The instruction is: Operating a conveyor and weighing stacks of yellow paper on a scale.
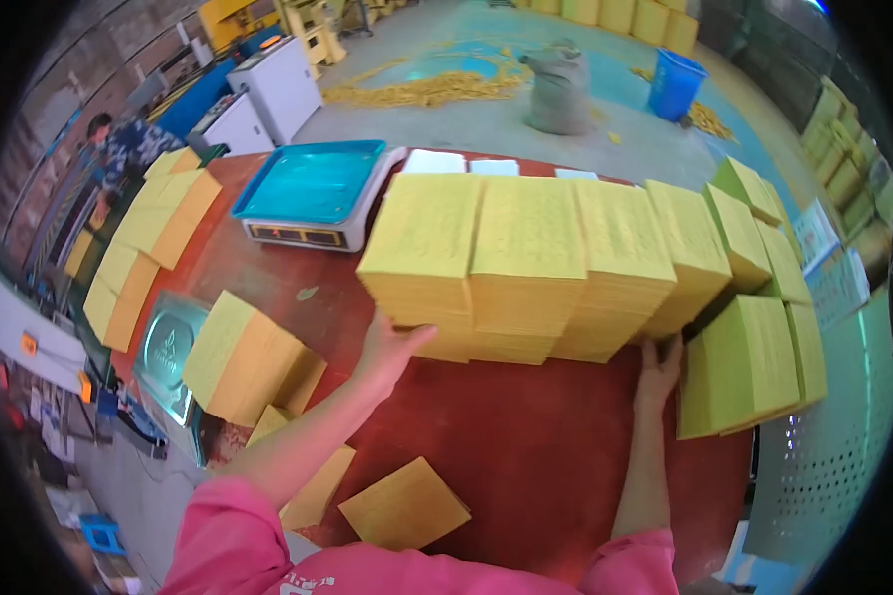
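Note:
A row of several tall stacks of yellow paper point(528, 238) stands on the red table point(566, 436), side by side. My left hand point(395, 342) clasps the lower left corner of the row, its thumb along the front face and its fingers round the side, partly hidden. At the row's lower right end, my right hand point(659, 372) presses its fingers against the last stack; some fingertips are hidden. The row sits between my two hands. Just right of my right hand stands another block of yellow paper stacks point(739, 367). A loose yellow bundle point(405, 503) lies near my body.
A scale with a teal tray point(313, 183) stands at the back left. More yellow stacks point(243, 347) lean beside a second, glassy scale point(169, 347). A co-worker point(134, 144) bends at the far left. On the floor beyond are a grey sack point(560, 89) and a blue bin point(677, 84).

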The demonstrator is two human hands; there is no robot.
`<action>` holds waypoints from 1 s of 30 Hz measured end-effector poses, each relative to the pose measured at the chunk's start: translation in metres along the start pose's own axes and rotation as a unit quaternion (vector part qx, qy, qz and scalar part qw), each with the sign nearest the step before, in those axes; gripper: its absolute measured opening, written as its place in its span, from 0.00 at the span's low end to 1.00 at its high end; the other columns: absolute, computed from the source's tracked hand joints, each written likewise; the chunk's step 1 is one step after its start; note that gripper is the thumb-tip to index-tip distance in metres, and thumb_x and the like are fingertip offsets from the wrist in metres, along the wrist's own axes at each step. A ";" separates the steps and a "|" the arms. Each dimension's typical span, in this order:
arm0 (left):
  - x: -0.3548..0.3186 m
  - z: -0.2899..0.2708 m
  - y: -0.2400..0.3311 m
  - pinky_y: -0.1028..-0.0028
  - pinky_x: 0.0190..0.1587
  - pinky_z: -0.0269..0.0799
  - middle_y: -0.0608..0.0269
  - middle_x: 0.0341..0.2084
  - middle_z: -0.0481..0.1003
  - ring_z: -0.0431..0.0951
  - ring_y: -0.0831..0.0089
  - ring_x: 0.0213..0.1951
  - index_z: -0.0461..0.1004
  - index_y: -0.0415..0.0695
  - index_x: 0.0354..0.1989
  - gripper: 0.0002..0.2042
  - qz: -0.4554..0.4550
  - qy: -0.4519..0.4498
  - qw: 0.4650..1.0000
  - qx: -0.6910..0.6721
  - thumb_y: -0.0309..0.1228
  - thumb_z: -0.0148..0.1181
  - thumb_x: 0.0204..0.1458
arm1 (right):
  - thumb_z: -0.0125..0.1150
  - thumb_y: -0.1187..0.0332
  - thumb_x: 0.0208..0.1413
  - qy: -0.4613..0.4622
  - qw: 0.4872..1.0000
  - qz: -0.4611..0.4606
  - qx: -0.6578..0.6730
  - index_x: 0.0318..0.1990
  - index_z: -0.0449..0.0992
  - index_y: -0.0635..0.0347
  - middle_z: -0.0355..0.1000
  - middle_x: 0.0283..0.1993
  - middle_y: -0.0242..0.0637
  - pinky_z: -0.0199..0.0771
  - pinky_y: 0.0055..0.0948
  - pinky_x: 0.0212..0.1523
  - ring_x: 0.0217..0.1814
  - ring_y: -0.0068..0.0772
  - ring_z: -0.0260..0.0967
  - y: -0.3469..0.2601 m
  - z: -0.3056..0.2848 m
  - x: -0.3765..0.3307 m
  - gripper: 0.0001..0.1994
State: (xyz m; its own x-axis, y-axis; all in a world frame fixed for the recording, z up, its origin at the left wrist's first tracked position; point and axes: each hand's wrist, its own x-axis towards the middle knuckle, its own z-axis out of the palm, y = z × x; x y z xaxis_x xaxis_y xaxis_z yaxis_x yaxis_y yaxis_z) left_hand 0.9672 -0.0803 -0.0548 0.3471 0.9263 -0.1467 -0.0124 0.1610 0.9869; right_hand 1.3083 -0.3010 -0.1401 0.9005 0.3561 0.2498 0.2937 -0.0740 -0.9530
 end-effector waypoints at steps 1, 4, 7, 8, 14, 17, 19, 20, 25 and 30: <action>0.006 -0.003 0.005 0.66 0.60 0.65 0.56 0.56 0.67 0.69 0.68 0.57 0.57 0.40 0.64 0.34 0.013 -0.019 0.999 0.028 0.22 0.68 0.49 | 0.59 0.73 0.60 -0.016 1.000 -0.003 0.007 0.70 0.53 0.69 0.54 0.72 0.48 0.48 0.36 0.72 0.74 0.40 0.50 -0.005 0.008 -0.003 0.33; 0.032 -0.003 0.002 0.67 0.60 0.65 0.57 0.56 0.68 0.69 0.68 0.57 0.58 0.41 0.63 0.34 0.036 -0.054 0.996 0.060 0.22 0.68 0.48 | 0.58 0.75 0.61 0.005 0.999 0.024 -0.022 0.71 0.51 0.68 0.53 0.72 0.47 0.51 0.37 0.71 0.73 0.40 0.52 -0.017 0.006 -0.001 0.33; 0.052 0.001 -0.003 0.67 0.60 0.65 0.57 0.56 0.69 0.69 0.68 0.58 0.59 0.40 0.62 0.32 0.067 -0.100 0.993 0.016 0.22 0.68 0.49 | 0.61 0.75 0.58 -0.003 0.999 0.000 -0.052 0.71 0.51 0.67 0.54 0.72 0.49 0.53 0.37 0.70 0.72 0.41 0.53 -0.002 0.008 0.001 0.35; 0.055 0.000 -0.001 0.66 0.61 0.65 0.58 0.56 0.69 0.69 0.68 0.58 0.60 0.41 0.62 0.31 0.057 -0.102 0.993 -0.014 0.21 0.66 0.50 | 0.63 0.75 0.57 -0.010 0.996 -0.008 -0.089 0.70 0.52 0.67 0.56 0.71 0.50 0.54 0.37 0.70 0.72 0.41 0.54 -0.001 0.015 0.004 0.36; 0.069 0.018 0.019 0.66 0.64 0.60 0.58 0.58 0.69 0.67 0.69 0.60 0.59 0.42 0.64 0.31 -0.021 -0.045 0.996 0.073 0.22 0.65 0.51 | 0.64 0.68 0.54 0.046 0.992 0.028 -0.118 0.68 0.54 0.74 0.58 0.67 0.62 0.59 0.37 0.67 0.69 0.53 0.59 -0.001 0.034 0.031 0.37; 0.074 0.032 0.014 0.66 0.65 0.57 0.57 0.59 0.67 0.66 0.69 0.61 0.58 0.42 0.65 0.32 -0.022 -0.054 0.995 0.084 0.22 0.65 0.52 | 0.64 0.70 0.53 0.075 0.984 0.015 -0.162 0.68 0.52 0.76 0.57 0.68 0.62 0.56 0.37 0.69 0.71 0.53 0.56 0.005 0.033 0.039 0.38; 0.075 0.034 0.013 0.66 0.65 0.57 0.56 0.60 0.67 0.65 0.68 0.62 0.58 0.42 0.65 0.32 -0.028 -0.052 0.994 0.090 0.22 0.65 0.52 | 0.64 0.69 0.53 0.073 0.988 0.025 -0.133 0.68 0.52 0.76 0.57 0.68 0.61 0.55 0.37 0.70 0.72 0.53 0.55 0.010 0.033 0.041 0.38; 0.074 0.033 0.012 0.66 0.64 0.59 0.56 0.59 0.67 0.66 0.68 0.61 0.58 0.41 0.65 0.32 -0.024 -0.049 0.995 0.079 0.21 0.65 0.51 | 0.64 0.69 0.53 0.067 0.992 0.032 -0.105 0.68 0.52 0.75 0.57 0.69 0.61 0.54 0.37 0.70 0.72 0.53 0.54 0.012 0.034 0.042 0.38; 0.081 0.009 0.002 0.63 0.62 0.62 0.56 0.59 0.67 0.67 0.65 0.60 0.56 0.42 0.65 0.33 0.060 -0.097 0.993 0.039 0.23 0.66 0.51 | 0.61 0.72 0.56 -0.001 1.000 0.022 -0.013 0.69 0.54 0.70 0.54 0.72 0.52 0.50 0.38 0.72 0.75 0.44 0.50 0.005 0.035 0.040 0.34; 0.092 0.024 -0.003 0.69 0.56 0.69 0.55 0.53 0.74 0.74 0.66 0.54 0.58 0.39 0.64 0.35 0.060 -0.074 0.992 0.082 0.24 0.69 0.47 | 0.53 0.80 0.59 0.010 0.997 0.041 -0.071 0.72 0.44 0.69 0.46 0.76 0.50 0.45 0.36 0.74 0.77 0.42 0.45 0.005 0.015 0.040 0.36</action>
State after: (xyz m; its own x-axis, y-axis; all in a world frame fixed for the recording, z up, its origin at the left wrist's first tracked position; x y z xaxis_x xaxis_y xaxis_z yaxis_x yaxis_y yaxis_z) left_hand 1.0221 -0.0039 -0.0700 0.4863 0.8733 -0.0290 0.0877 -0.0157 0.9960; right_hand 1.3405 -0.2731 -0.1380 0.9296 0.3239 0.1761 0.2592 -0.2343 -0.9370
